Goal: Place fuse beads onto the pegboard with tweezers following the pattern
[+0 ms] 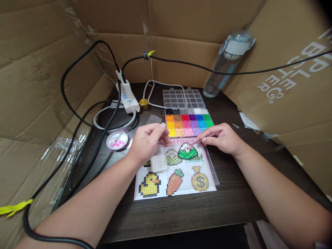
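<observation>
My right hand [223, 139] grips a pair of thin reddish tweezers [207, 136]. Their tip reaches the white part of a green-and-white bead figure [187, 152], which lies on a clear pegboard [211, 162] over a printed pattern sheet [161, 189]. To the left, the fingers of my left hand [147, 141] are curled and pinched together above the sheet; what they hold, if anything, is hidden. Just below those fingers is a small clear box of white beads [158, 162], its upper part partly covered by the hand.
Behind the sheet stands an open bead case [185, 121] with many colours. At left are a white dish [117, 140] of pink beads, a power strip [127, 95] and looping black cables [62, 83]. A water bottle [225, 65] leans against the cardboard wall [181, 57].
</observation>
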A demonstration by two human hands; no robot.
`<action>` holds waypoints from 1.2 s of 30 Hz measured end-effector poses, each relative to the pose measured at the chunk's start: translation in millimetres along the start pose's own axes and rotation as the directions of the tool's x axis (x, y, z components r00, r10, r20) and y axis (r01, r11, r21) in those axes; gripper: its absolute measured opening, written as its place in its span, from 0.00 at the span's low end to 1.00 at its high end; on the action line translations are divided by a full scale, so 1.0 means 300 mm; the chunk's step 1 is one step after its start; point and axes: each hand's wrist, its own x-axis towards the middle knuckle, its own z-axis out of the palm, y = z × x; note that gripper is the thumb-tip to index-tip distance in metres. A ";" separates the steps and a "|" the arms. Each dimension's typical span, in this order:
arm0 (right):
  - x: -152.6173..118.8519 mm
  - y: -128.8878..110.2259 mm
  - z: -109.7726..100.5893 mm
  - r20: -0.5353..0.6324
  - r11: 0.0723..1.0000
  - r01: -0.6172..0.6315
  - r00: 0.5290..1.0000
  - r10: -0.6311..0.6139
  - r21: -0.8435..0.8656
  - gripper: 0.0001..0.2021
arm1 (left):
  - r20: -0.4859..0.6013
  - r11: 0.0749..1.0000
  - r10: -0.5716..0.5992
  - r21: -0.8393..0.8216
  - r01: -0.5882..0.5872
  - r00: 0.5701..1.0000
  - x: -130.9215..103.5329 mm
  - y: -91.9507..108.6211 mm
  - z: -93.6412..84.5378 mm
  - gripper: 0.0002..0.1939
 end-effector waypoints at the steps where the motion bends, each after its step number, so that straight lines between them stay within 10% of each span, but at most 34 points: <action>1: 0.000 0.000 0.000 0.001 1.000 -0.002 1.000 0.002 0.000 0.06 | -0.001 1.000 0.001 -0.002 -0.001 1.000 0.000 0.000 0.000 0.17; 36: -0.003 0.000 -0.003 0.006 1.000 0.006 1.000 -0.006 -0.026 0.06 | -0.014 1.000 -0.003 0.003 0.003 1.000 -0.002 -0.001 0.002 0.17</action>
